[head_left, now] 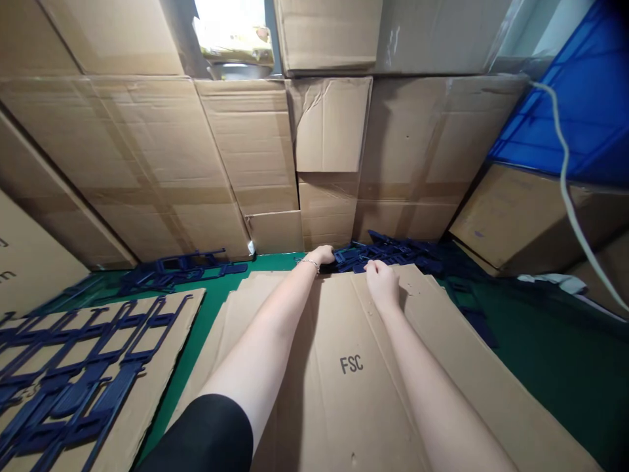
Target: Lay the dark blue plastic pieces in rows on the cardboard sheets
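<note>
Both arms reach over a stack of flat cardboard sheets [327, 393] to its far edge. Beyond that edge lies a heap of dark blue plastic frame parts [403, 252]. My left hand [322, 254], with a bracelet at the wrist, is at the heap's left end. Its fingers curl downward and are partly hidden, so what they grip does not show. My right hand [382, 282] is closed above the sheets' far edge, fingertips pinched at a dark blue plastic part [361, 267] beside the heap.
At left, a cardboard sheet [171, 328] carries rows of dark blue frames [93, 373]. More loose parts [171, 270] lie behind it on the green surface [531, 367]. Stacked cartons [147, 151] wall off the back. A blue crate [580, 111] and white cable [565, 170] are at right.
</note>
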`<state>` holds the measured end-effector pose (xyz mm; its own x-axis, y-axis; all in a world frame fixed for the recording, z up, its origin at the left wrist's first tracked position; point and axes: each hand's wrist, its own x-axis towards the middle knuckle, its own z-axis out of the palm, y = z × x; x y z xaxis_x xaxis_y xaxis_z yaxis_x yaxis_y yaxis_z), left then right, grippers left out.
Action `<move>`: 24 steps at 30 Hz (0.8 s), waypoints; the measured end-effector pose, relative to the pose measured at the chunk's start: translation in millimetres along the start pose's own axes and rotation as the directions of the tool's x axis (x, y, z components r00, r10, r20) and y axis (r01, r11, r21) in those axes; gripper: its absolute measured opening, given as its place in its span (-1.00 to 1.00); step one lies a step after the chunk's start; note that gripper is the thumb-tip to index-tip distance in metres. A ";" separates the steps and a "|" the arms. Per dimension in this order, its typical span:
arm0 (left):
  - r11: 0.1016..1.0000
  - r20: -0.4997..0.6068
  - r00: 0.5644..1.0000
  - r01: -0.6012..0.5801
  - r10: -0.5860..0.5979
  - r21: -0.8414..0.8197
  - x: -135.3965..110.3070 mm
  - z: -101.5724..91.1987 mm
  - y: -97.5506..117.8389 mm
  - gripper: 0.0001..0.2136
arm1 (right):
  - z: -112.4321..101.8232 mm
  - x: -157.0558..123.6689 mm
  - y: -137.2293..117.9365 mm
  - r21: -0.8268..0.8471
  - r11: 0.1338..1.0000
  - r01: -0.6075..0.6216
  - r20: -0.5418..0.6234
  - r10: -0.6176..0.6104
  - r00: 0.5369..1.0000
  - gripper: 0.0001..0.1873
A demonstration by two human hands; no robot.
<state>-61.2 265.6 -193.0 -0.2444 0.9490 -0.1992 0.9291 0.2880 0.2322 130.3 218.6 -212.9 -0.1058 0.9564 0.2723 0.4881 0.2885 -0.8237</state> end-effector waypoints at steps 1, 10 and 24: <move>1.000 0.013 1.000 -0.012 0.012 0.008 2.9 -0.5 1.1 -0.54 | -0.6 -0.6 -1.8 -0.013 1.000 -0.001 0.006 0.001 1.000 -0.67; 0.992 0.056 0.992 -0.117 0.115 0.035 27.8 5.7 12.0 -0.46 | -4.1 -1.6 -11.2 -0.075 0.997 -0.016 0.063 0.021 0.998 -0.68; 0.971 0.143 0.990 -0.040 0.006 0.236 47.6 2.8 22.7 -0.53 | -1.6 0.0 -12.5 -0.164 0.986 0.011 0.097 0.004 0.995 -0.70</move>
<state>-51.0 316.9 -199.9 -0.1961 0.9226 -0.3321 0.9774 0.2110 0.0089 125.6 215.0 -201.8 -0.1868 0.9576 0.2193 0.6221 0.2881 -0.7280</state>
